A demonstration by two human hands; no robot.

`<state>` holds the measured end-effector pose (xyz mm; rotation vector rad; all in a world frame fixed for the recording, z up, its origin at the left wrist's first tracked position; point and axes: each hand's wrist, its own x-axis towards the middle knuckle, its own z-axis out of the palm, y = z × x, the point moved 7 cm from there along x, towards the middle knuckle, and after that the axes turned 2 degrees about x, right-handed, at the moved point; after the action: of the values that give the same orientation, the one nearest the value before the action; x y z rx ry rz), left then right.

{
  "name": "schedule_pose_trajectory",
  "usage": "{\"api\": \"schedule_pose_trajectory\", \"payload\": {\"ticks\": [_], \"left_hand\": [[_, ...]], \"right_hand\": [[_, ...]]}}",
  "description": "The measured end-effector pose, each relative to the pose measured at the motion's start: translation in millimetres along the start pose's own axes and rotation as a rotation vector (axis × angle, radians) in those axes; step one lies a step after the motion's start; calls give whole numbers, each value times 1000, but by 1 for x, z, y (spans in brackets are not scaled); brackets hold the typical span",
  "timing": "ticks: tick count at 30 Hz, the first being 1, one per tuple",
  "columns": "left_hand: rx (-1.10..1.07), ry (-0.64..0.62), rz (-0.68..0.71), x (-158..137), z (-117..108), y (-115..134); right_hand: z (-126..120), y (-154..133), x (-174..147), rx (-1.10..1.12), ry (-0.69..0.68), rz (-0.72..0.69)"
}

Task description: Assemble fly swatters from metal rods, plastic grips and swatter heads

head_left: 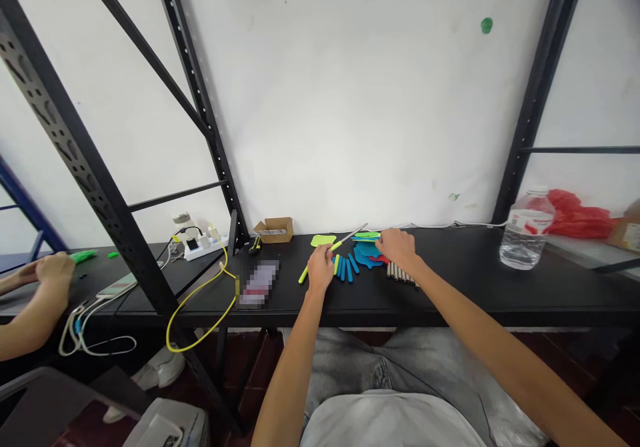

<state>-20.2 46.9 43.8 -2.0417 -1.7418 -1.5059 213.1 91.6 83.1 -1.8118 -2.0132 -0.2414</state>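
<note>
My left hand (321, 267) is closed around a yellow-green handle (336, 245) with a thin metal rod (356, 232) sticking out up and to the right. Beside this hand lie several blue handles (349, 271) in a row and a loose yellow-green handle (303, 274). My right hand (397, 245) is closed, its fingertips at the edge of flat green and blue pieces (366, 236); what they pinch is hidden. Below it are blue flat pieces (367, 255), a bit of red, and several metal tubes (400, 272). A yellow-green flat piece (323, 240) lies behind my left hand.
On the black table (465, 280) stand a water bottle (525, 233) at right and a small cardboard box (274, 229) at back left. A blurred-out phone-like object (259, 283), a yellow cable (187, 303) and a power strip (206, 247) are left. Another person's hands (53, 273) work at far left.
</note>
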Motion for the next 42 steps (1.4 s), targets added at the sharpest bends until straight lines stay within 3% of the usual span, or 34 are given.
{"api": "schedule_pose_trajectory", "payload": {"ticks": [3, 7, 11, 15, 19, 23, 42], "left_hand": [[9, -6, -3, 0, 0, 1], [-1, -4, -18, 0, 0, 0], [-11, -5, -12, 0, 1, -1], [-16, 6, 13, 1, -1, 1], [-53, -18, 49, 0, 0, 5], [-72, -36, 102, -1, 0, 10], [10, -77, 186, -4, 3, 14]], "right_hand": [[-29, 9, 1, 64, 94, -24], [-64, 28, 8, 280, 233, 46], [-78, 42, 17, 510, 307, 85], [-66, 32, 25, 501, 148, -112], [-46, 18, 24, 279, -24, -306], [-43, 9, 18, 135, -61, -383], [-42, -3, -5, -50, -179, -574]]}}
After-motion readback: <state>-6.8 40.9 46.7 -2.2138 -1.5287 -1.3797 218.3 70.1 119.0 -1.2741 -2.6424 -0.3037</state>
